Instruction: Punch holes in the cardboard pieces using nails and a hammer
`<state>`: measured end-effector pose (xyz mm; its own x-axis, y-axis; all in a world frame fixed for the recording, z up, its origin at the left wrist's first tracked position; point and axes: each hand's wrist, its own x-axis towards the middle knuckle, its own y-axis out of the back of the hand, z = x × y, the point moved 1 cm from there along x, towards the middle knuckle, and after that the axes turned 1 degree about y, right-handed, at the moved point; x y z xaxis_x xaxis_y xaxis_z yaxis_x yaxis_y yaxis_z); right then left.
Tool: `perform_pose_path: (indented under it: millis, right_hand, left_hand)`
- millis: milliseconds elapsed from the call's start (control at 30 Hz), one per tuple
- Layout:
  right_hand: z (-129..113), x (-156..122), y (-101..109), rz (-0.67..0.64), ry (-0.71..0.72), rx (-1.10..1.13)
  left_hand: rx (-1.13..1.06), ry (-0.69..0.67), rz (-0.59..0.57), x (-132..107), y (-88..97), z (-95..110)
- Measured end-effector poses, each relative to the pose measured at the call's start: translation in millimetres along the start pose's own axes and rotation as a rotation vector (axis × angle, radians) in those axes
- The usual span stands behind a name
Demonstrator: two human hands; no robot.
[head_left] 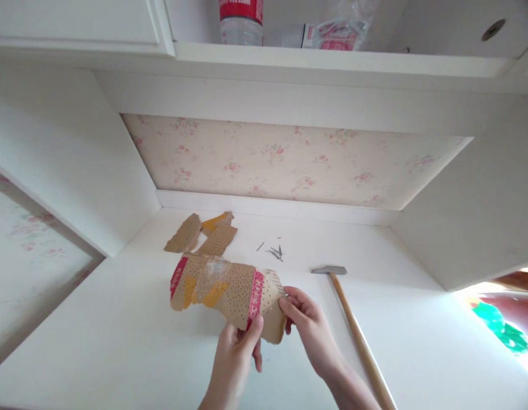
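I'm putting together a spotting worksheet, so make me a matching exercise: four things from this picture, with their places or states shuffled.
1. Hammer
2. Nails
3. Taped cardboard piece
4. Red-labelled bottle

A. Standing in the cupboard above
B. Held in the left hand
C. Lying to the right of the right hand
D. Scattered beyond the hands

Pairs: 1-C, 2-D, 3-B, 4-A

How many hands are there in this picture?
2. The left hand grips the near edge of the cardboard, and the right hand is at the cardboard's right end. No others show.
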<state>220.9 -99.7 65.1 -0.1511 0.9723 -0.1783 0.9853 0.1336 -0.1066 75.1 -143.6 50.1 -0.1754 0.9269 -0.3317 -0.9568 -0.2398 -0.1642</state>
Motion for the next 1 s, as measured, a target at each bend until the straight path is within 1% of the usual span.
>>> perform_pose_path:
  millis: [67,133,233,267,300,400,467,500,567,633,733,867,933,1000]
  right_hand:
    - [1.7,7.8,4.9,0.034,-0.01,0.014]
    - [6.8,17.3,10.2,0.034,-0.034,-0.008]
    - [20.0,30.1,15.6,0.021,-0.082,-0.051]
    - [25.0,33.3,16.7,0.026,-0.094,-0.063]
    - [29.8,35.8,17.6,0.032,-0.103,-0.075]
    - [39.6,39.5,19.1,0.045,-0.123,-0.103]
    - [41.5,39.8,19.2,0.045,-0.131,-0.115]
    - [41.2,39.6,19.0,0.043,-0.133,-0.119]
    - [39.3,38.6,18.1,0.036,-0.133,-0.127]
    - [37.2,37.2,17.2,0.033,-0.129,-0.14]
    - [35.8,35.0,17.5,0.013,-0.122,-0.182]
    - [37.6,40.0,26.1,0.001,-0.107,-0.3]
    - [38.8,50.9,34.1,0.032,-0.085,-0.4]
    - [39.5,68.3,42.3,0.069,-0.045,-0.538]
  left_hand:
    - [0.008,-0.047,-0.003,-3.3,4.2,-0.1]
    - [0.066,-0.098,0.025,-7.9,13.5,-3.8]
    - [0.253,-0.205,0.075,-15.7,33.6,-18.2]
    - [0.338,-0.278,0.079,-18.0,40.4,-23.8]
    - [0.426,-0.379,0.076,-19.8,46.3,-28.8]
    - [0.676,-0.769,0.072,-21.9,56.1,-35.0]
    - [0.838,-1.005,0.082,-20.1,53.8,-30.6]
    - [0.92,-1.09,0.084,-18.2,50.0,-26.5]
    - [1.072,-1.202,0.078,-12.7,38.8,-16.8]
    - [1.177,-1.245,0.092,-5.5,26.5,-8.8]
    - [1.292,-1.235,0.097,5.8,14.0,-7.2]
    - [1.365,-1.125,0.035,15.7,13.2,-20.3]
    - [1.368,-1.077,0.017,16.8,14.9,-26.5]
    - [1.363,-1.044,0.014,16.3,15.1,-30.2]
